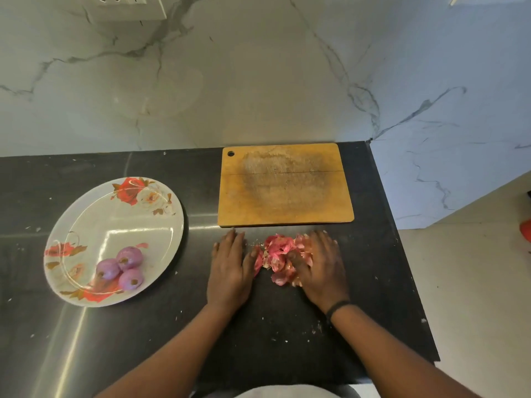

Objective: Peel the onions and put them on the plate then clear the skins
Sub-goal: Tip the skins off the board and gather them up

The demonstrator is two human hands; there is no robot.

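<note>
Onion skins (280,258) heaped between flat, spread left hand (230,268) and right hand (323,268).

Counter (373,282): dark stone-like slab, polished, glossy with streaked reflections, speckled with pale flecks.
Cutting board (284,185): wood, matt, worn and scored, darkened at centre.
Plate (86,219): white, glossy, smooth, floral print, near the counter's left edge.
Onions (123,268): peeled, smooth, faintly shiny purple.
Skins (277,254): thin, papery, crinkled, pink-red.
Wall (258,81): marble-look, veined, smooth sheen.
Wristband (337,307): black, matt.
</note>
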